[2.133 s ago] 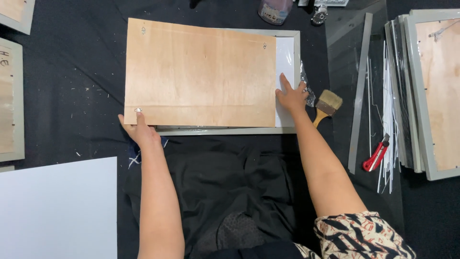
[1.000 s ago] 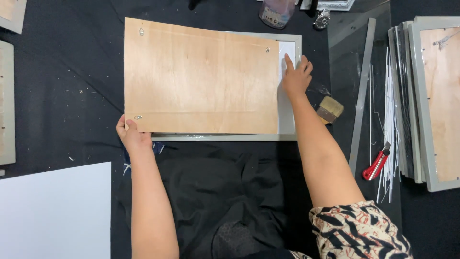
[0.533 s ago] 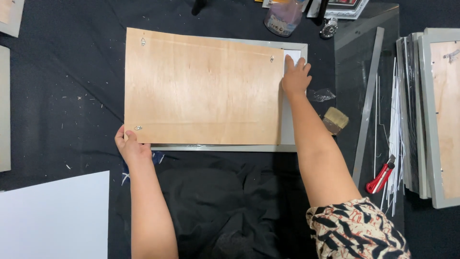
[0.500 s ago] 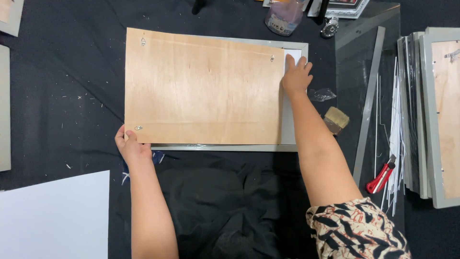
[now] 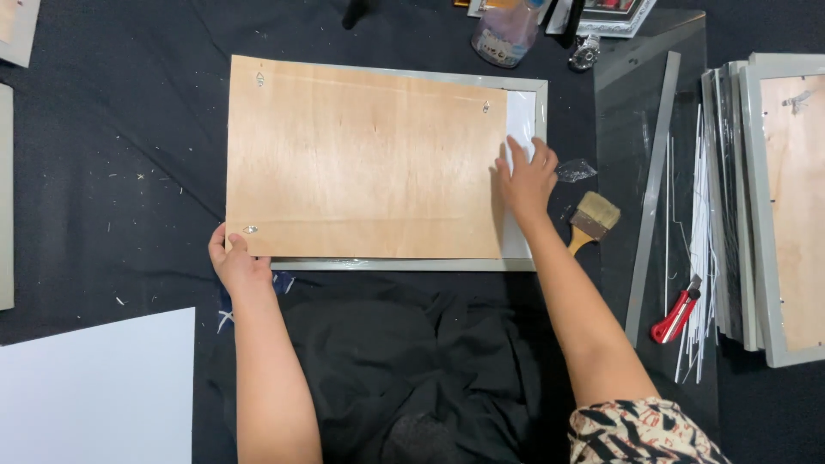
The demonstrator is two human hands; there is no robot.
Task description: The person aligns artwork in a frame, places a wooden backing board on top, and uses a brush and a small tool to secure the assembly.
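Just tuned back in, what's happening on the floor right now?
A person kneels over a grey picture frame lying face down on black cloth. A plywood backing board lies on it, shifted left so it overhangs the frame's left side. The left hand holds the board's near left corner; the right hand presses flat at its right edge. A paintbrush and a red utility knife lie untouched to the right.

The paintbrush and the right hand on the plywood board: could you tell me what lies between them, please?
In the head view, a small crumpled scrap of clear plastic lies on the black cloth between the right hand and the paintbrush.
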